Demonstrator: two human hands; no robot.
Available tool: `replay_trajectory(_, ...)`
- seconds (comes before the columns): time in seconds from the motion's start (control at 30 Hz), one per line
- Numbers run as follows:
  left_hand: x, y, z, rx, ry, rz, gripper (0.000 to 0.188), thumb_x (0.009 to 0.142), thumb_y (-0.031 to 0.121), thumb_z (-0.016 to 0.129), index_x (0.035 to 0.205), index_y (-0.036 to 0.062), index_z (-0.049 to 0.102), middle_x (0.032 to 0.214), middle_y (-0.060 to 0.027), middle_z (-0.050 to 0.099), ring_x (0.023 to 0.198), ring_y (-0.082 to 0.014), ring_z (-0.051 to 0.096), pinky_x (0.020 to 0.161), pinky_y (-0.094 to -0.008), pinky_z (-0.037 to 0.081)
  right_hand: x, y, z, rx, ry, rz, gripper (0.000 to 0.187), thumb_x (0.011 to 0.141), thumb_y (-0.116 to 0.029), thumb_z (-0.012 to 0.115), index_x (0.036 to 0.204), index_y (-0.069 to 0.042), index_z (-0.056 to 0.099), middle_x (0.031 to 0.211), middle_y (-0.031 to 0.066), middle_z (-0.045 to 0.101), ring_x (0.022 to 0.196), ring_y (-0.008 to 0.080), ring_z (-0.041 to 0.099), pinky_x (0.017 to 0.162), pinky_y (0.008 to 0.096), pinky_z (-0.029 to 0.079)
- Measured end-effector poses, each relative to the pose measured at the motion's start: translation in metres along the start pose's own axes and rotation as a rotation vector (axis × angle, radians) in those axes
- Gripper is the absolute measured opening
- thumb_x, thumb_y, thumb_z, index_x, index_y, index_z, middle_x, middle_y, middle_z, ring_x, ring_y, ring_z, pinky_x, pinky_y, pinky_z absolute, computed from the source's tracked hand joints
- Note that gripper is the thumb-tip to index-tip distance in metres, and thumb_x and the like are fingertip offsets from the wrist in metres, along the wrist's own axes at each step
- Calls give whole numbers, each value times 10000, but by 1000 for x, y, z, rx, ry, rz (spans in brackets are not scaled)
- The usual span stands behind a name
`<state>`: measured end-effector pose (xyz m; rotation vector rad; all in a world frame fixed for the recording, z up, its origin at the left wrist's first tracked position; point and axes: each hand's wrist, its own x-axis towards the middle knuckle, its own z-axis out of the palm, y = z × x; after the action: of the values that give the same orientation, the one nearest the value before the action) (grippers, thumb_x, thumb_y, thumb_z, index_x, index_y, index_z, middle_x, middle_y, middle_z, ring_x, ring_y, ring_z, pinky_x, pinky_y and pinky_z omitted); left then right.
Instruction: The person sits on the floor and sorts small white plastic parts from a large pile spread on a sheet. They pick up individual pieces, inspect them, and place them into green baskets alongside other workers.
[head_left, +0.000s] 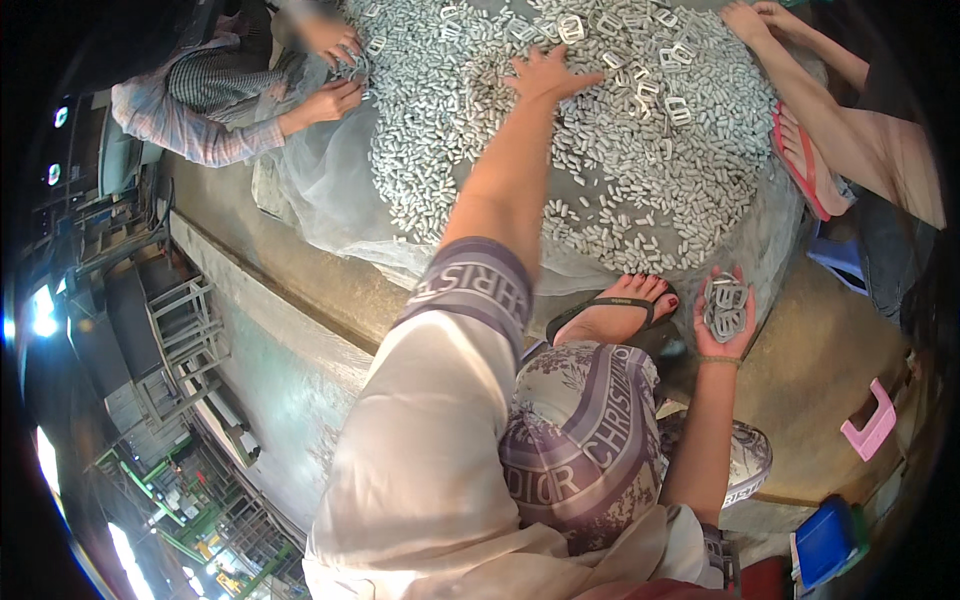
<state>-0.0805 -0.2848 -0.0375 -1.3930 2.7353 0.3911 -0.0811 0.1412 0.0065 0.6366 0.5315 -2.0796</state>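
Observation:
My left hand (543, 78) reaches far forward with its fingers spread over a wide heap of small grey metal pellet-like pieces (430, 140). Nothing shows in its grasp, though the underside of the palm is hidden. Among the pellets lie loose flat metal buckles, such as one buckle (571, 29) just beyond my fingertips and another buckle (678, 110) farther right. Low at the right, my right hand (738, 342) is turned palm up beside the heap's near edge. Its fingers curl round a bunch of similar metal buckles (724, 308).
A translucent sheet (345, 215) lies under the heap. One person's hands (335, 100) work at the far left; another person's arm (775, 60) and sandalled foot (805, 165) are at the right. My own sandalled foot (615, 308) borders the heap. A pink plastic piece (872, 422) lies right.

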Motion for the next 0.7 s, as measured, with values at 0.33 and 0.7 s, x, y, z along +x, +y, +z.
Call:
replay_trajectory(0.33, -82, 59, -16, -175, -528, 582, 739, 631, 548, 692, 1233, 173, 483, 1278, -154, 446, 1143, -356, 448, 946, -443, 391, 15, 23, 13, -2, -40, 7, 401, 908, -373, 407, 1227, -145, 491, 1164, 150, 551, 1036, 304, 546, 724, 437, 510)
replay_trajectory(0.7, -78, 116, 11, -171, -212, 520, 643, 628, 481, 712, 1179, 221, 508, 1214, -144, 474, 1164, -345, 414, 905, -492, 402, 11, 26, 8, -10, 31, 29, 398, 907, -381, 414, 1230, -159, 485, 1171, 136, 553, 1061, 297, 533, 729, 418, 486)
